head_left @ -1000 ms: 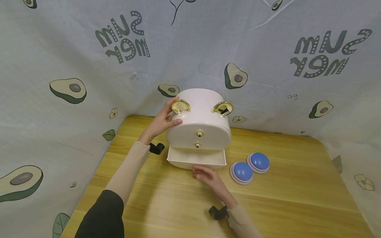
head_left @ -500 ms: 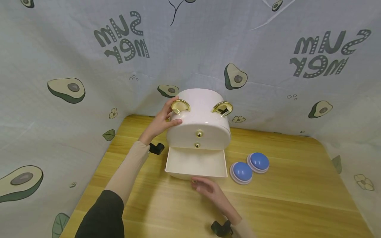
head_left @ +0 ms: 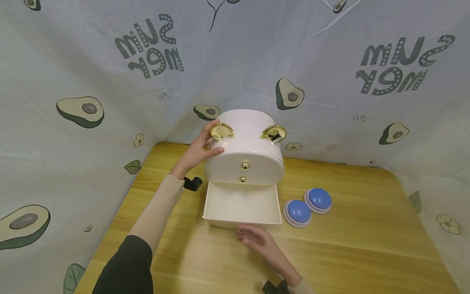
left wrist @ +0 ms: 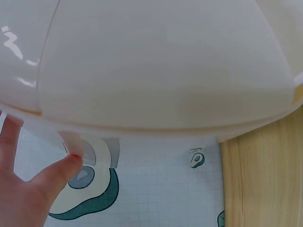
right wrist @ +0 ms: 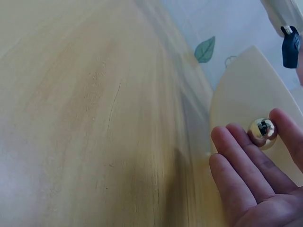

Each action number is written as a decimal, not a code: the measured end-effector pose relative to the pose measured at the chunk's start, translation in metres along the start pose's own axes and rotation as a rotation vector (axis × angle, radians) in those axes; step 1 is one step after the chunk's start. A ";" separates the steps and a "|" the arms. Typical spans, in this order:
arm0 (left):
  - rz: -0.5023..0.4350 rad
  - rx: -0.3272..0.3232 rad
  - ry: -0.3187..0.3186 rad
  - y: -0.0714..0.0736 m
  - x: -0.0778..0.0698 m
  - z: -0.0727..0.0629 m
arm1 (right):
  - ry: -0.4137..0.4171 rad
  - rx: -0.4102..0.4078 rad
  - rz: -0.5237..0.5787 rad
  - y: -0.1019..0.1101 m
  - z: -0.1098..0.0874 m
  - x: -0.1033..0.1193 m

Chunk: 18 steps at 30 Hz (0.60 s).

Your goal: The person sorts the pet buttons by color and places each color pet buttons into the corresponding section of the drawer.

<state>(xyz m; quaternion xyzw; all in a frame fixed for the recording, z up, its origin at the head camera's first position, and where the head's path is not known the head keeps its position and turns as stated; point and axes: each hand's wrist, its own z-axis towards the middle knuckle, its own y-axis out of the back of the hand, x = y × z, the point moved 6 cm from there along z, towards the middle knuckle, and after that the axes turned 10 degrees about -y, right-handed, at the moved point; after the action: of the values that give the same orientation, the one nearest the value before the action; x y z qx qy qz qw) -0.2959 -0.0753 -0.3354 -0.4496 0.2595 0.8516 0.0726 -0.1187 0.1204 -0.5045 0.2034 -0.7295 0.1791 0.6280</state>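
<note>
A white storage box (head_left: 244, 147) with two gold ears and gold knobs stands on the table. Its bottom drawer (head_left: 242, 204) is pulled well out, with its bare inside showing. My left hand (head_left: 196, 155) rests against the box's upper left side, fingers beside the left ear and thumb extended toward the front edge. In the left wrist view, the fingers lie spread along the glossy wall. At the drawer's front, my right hand (head_left: 258, 243) holds the small gold knob (right wrist: 262, 131) between its fingertips, the remaining fingers extended beside it in the right wrist view.
Two blue domed push buttons (head_left: 298, 212) with pale bases sit right of the drawer, the nearer one close to its side. Behind the wooden table (head_left: 367, 220) hangs a pale cloth (head_left: 235, 61) printed with avocados, right behind the box.
The bottom drawer has slid farther out toward me, along with my right hand at its knob. My left hand has stayed on the box, which stands in the same place.
</note>
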 end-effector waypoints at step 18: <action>0.004 -0.004 0.022 -0.003 -0.005 -0.003 | -0.005 0.013 -0.042 -0.006 -0.008 -0.005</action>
<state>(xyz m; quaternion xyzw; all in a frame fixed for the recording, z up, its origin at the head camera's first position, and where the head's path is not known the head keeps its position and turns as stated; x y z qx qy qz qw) -0.2900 -0.0737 -0.3333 -0.4584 0.2596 0.8473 0.0671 -0.1086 0.1197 -0.5085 0.2233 -0.7255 0.1700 0.6284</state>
